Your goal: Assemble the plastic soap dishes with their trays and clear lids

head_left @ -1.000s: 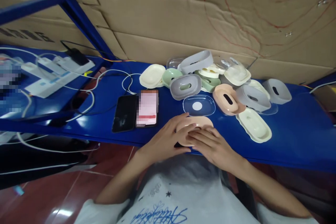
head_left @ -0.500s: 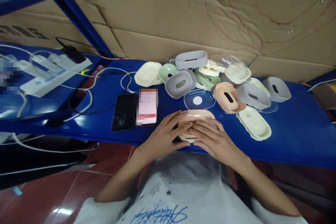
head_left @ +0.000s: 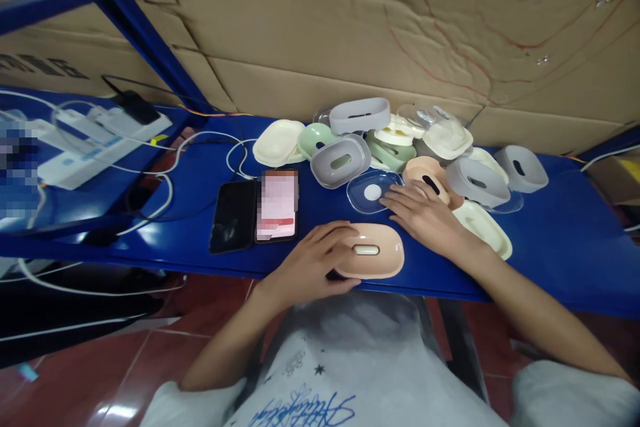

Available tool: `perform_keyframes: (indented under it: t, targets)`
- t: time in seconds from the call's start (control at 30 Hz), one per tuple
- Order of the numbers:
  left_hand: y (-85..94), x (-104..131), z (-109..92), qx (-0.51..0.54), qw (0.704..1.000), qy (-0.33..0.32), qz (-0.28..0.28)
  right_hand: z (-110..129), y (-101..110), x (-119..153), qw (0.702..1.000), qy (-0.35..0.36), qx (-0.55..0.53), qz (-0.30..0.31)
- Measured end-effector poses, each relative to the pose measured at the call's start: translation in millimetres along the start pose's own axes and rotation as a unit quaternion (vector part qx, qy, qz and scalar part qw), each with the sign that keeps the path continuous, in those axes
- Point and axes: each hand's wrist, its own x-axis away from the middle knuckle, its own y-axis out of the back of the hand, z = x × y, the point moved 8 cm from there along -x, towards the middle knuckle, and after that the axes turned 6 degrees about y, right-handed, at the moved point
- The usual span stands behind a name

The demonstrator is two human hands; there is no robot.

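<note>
At the shelf's front edge sits a peach oval soap box with a pale insert showing through its middle slot. My left hand grips its left end, thumb at the near side and fingers at the far side. My right hand is stretched out beyond the box, its fingers extended over the right edge of a clear oval lid with a white round spot. Whether the fingertips touch the lid I cannot tell. Behind my right hand lies another peach box, partly hidden.
Grey trays, a green tray and cream inserts are heaped along the cardboard wall. A black phone and a lit phone lie left. Cables run from a white power strip.
My right hand has left the peach box and moved forward and right to the clear lid. My left hand stays on the box, whose slot is now uncovered.
</note>
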Motion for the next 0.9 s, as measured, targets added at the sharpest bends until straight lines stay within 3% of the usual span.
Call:
perform_keyframes:
  t: [0.1, 0.17, 0.27, 0.33, 0.37, 0.43, 0.53, 0.6, 0.73, 0.9]
  targets:
    - [0.5, -1, 0, 0.016, 1.0, 0.006, 0.005, -12, 7, -7, 0.993, -0.034, -0.103, -0.038]
    - [-0.3, 0, 3, 0.029, 0.999, 0.024, 0.007, -22, 20, 0, 0.965, -0.111, -0.216, -0.096]
    - [-0.1, 3, 9, 0.041, 0.998, 0.042, -0.016, -36, 25, 23, 0.866, -0.249, -0.394, -0.183]
    - [0.1, 6, 13, 0.046, 0.997, 0.047, -0.038, -35, 13, 33, 0.809, -0.313, -0.465, -0.178]
    - [-0.6, 7, 14, 0.049, 0.997, 0.051, -0.043, -31, 5, 34, 0.801, -0.328, -0.476, -0.156]
    - [-2.8, 7, 16, 0.052, 0.996, 0.059, -0.04, -20, -7, 30, 0.831, -0.315, -0.447, -0.103]
    - [-4.9, 6, 18, 0.055, 0.995, 0.074, -0.024, -1, -7, 16, 0.908, -0.224, -0.346, -0.075]
    - [-5.3, 4, 20, 0.057, 0.994, 0.087, -0.01, 12, -5, 9, 0.939, -0.156, -0.302, -0.06]
    - [-7.0, 2, 21, 0.061, 0.994, 0.092, 0.017, 40, -2, 9, 0.968, -0.06, -0.242, -0.021]
    - [-4.8, 5, 26, 0.091, 0.99, 0.108, -0.009, 79, -4, 15, 0.993, 0.026, -0.114, -0.008]
